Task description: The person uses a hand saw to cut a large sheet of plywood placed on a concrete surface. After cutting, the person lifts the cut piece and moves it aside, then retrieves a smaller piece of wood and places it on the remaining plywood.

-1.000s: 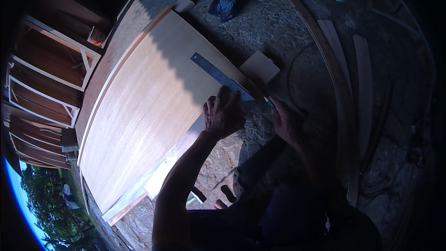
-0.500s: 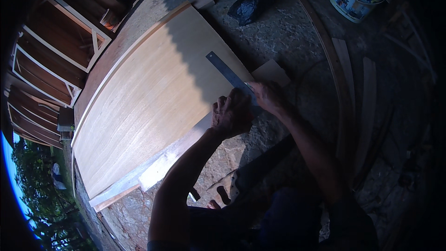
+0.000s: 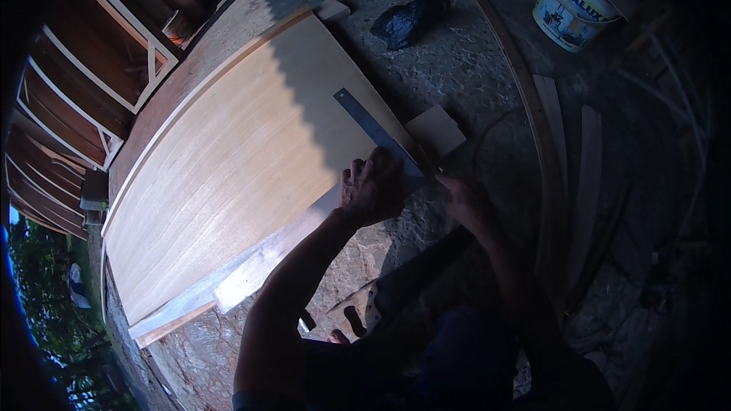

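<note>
A pale plywood panel (image 3: 221,167) lies in front of me, sunlit on its left and shaded on its right. Across its right corner runs a flat metal ruler (image 3: 362,118), slanting down toward my hands. My left hand (image 3: 373,189) presses on the lower part of the ruler with curled fingers, hiding some of it. Just past the panel's right edge, my right hand (image 3: 468,202) is closed in a pinch near the ruler's lower end. Something thin and dark seems to stick out of its fingers, too dim to name.
A handsaw (image 3: 365,308) lies on the rough ground near my legs. Wood blocks (image 3: 438,129) sit beside the panel. Further off are a black plastic bag (image 3: 411,21), a white bucket (image 3: 571,11) and long wooden strips (image 3: 586,183). Framed wooden panels (image 3: 76,68) stand at left.
My right hand has moved down and right, away from the ruler's edge and off the panel. The left hand stays on the ruler. The whole view has shifted slightly.
</note>
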{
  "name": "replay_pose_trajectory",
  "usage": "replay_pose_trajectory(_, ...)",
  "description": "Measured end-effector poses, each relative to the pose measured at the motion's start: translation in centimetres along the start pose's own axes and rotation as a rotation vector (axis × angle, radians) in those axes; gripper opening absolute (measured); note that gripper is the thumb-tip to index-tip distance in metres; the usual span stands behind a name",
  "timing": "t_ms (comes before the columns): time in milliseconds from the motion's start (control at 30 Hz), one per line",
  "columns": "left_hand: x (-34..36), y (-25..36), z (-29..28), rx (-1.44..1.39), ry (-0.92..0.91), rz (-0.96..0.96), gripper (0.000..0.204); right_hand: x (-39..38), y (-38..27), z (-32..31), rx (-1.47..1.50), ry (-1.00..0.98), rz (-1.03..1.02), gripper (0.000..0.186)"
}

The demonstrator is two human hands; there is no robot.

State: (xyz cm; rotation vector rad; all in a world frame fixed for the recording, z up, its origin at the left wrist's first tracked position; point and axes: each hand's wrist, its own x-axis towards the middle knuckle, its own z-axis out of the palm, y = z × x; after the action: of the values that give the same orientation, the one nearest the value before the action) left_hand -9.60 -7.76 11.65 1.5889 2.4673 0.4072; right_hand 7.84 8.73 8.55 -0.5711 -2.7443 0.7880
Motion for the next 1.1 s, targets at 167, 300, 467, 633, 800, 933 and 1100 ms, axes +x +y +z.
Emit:
replay_pose_trajectory(167,0.2,-1.2,1.4,-0.042,-0.037,0.063,0.091,-0.3,-2.5,6.7,1.146,0.061,0.655,0.044)
replay_pose_trajectory(300,-2.4,-4.4,0.0,-0.040,-0.074,0.027,0.111,0.4,-2.8,7.2,1.430,0.189,0.608,0.036)
replay_pose_trajectory(467,-4.4,-6.0,-2.9,0.011,-0.500,-0.322,0.124,-1.5,-0.7,2.7,1.554,0.377,0.560,0.036)
replay_pose_trajectory(633,-4.2,-4.9,-4.3,0.238,-0.161,-0.154,0.120,-2.3,-2.6,0.6,1.571,0.428,0.553,0.036)
replay_pose_trajectory(800,-5.0,-5.1,-2.2,0.333,0.022,0.129,0.087,-1.9,-4.2,1.3,1.568,0.325,0.501,0.037)
replay_pose_trajectory(933,-5.4,-4.3,-0.9,0.207,-0.007,0.115,0.071,-2.6,-5.1,3.1,1.607,0.300,0.491,0.040)
replay_pose_trajectory(1100,-3.0,-2.9,-1.6,-0.352,0.038,0.128,0.062,-2.9,-5.7,5.8,1.626,0.287,0.550,0.038)
